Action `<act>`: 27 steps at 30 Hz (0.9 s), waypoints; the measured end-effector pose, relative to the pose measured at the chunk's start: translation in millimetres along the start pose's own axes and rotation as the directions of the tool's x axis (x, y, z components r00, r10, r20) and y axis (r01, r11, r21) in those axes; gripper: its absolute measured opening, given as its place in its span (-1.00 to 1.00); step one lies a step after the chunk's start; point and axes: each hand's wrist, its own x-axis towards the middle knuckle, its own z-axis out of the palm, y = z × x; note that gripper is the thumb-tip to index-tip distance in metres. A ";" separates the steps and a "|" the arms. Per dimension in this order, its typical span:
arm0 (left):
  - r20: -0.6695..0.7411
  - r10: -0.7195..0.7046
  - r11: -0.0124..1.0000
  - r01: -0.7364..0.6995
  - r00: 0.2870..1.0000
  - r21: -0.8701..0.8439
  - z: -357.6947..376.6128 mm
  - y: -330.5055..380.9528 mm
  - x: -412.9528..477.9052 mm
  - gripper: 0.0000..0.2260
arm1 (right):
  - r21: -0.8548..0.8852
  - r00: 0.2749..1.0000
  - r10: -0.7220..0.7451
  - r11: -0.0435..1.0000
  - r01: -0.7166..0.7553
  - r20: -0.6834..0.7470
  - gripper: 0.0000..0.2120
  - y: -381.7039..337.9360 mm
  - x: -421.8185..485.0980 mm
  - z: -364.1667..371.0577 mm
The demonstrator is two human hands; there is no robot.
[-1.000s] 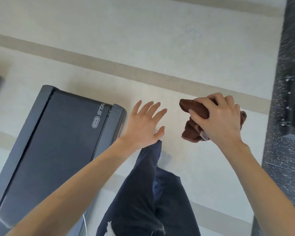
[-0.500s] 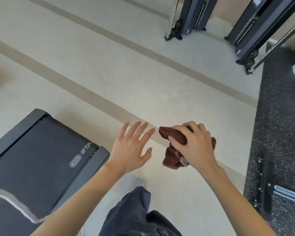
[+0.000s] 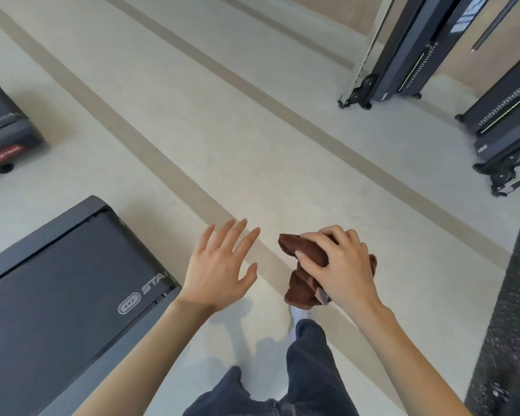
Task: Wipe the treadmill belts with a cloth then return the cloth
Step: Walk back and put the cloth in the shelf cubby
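right hand: right hand (image 3: 339,265) clenched round a crumpled brown cloth (image 3: 302,291); fingers curled over the top, thumb pressed on the near-left side; held in the air, in front of the body
cloth: bunched, not spread out; one end pokes out left past the fingertips, the other hangs below the palm; a small pale scrap shows at its lower edge by the heel of the hand, cannot tell what it is; well apart from any belt
left hand: left hand (image 3: 219,274) released, fingers straight and fanned, back of the hand facing the camera, holds nothing; just beside the cloth on its left, not touching it
treadmill: flat dark grey treadmill (image 3: 42,256) at lower left; black belt (image 3: 57,310) runs between grey side rails; white oval logo (image 3: 129,307) and letters "STA" at the end nearest the left wrist; rest of the lettering hidden by the forearm
other machines: second dark treadmill with a red label (image 3: 0,127) at the left edge, cut off by the frame; two upright folded dark machines on wheels (image 3: 409,55) at top right
floor: pale smooth floor with tan stripes (image 3: 222,130) running diagonally; black speckled rubber mat (image 3: 511,310) along the right edge
person: dark navy trouser legs (image 3: 309,361) at bottom centre; white shoe tip (image 3: 299,314) under the cloth
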 end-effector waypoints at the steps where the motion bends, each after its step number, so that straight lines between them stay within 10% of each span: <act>1: 0.000 -0.023 1.000 0.023 1.000 -0.001 4.3 5.3 15.4 -0.50 | 0.019 1.000 0.000 1.000 0.000 0.012 -0.78 13.7 13.5 -1.1; 15: -0.106 -0.247 0.969 0.245 0.963 -0.030 12.1 59.3 233.7 -0.51 | 0.070 0.962 -0.270 0.960 0.272 -0.027 -0.77 139.3 259.1 -55.6; 27: -0.049 -0.299 0.954 0.298 0.953 -0.028 20.6 -45.0 389.0 -0.49 | 0.174 0.964 -0.253 0.949 0.263 -0.080 -0.82 140.5 431.8 -10.4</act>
